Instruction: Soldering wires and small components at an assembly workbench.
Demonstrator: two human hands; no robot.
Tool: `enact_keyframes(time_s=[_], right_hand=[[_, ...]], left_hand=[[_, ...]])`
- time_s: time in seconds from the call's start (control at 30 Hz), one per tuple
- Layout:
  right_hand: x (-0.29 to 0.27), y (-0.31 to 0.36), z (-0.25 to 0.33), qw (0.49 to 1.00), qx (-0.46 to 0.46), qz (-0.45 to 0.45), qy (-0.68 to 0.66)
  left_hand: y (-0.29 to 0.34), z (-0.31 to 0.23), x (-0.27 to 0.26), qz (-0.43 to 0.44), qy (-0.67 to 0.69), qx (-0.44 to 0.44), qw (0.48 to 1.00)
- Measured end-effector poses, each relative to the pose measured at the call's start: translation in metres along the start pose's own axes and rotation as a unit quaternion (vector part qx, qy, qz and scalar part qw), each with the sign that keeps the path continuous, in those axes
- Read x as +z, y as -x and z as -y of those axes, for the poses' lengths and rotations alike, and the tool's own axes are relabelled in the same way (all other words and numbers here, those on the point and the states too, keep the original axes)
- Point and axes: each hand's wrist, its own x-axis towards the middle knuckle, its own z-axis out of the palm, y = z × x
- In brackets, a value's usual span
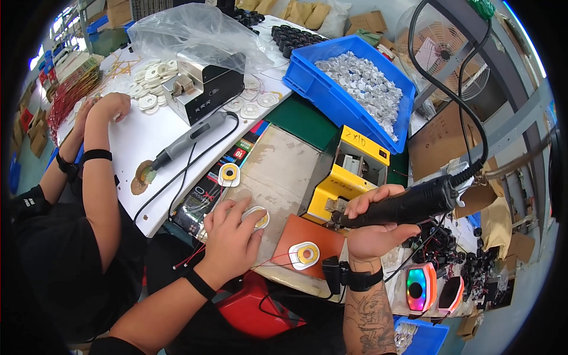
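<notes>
The right hand's (370, 239) fingers are grasping a black handheld tool (408, 204) beside the yellow box (349, 171), its long axis slanting, tip pointing left; the left hand's (231, 248) half-spread fingers are covering a white disc (264, 222).

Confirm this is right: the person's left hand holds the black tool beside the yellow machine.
Not right: it is the right hand, as the head view shows. It does hold the black tool beside the yellow machine.
</notes>
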Motion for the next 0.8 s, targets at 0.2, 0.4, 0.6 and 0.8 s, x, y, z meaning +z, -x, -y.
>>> enact_keyframes(time_s=[0.2, 0.4, 0.6, 0.8], right_hand=[[0.006, -0.001, 0.006, 0.999, -0.001, -0.036, -0.006], [0.001, 0.013, 0.017, 0.997, 0.033, -0.028, -0.063], [0.003, 0.033, 0.037, 0.995, 0.058, 0.028, -0.082], [0.011, 0.042, 0.032, 0.994, 0.084, 0.006, -0.070]], left_hand=[[0.008, -0.038, 0.001, -0.022, 0.096, 0.075, 0.992], [0.010, -0.042, 0.028, -0.019, 0.105, 0.161, 0.981], [0.012, -0.044, 0.032, -0.038, 0.098, 0.158, 0.982], [0.012, -0.043, 0.029, -0.035, 0.090, 0.163, 0.982]])
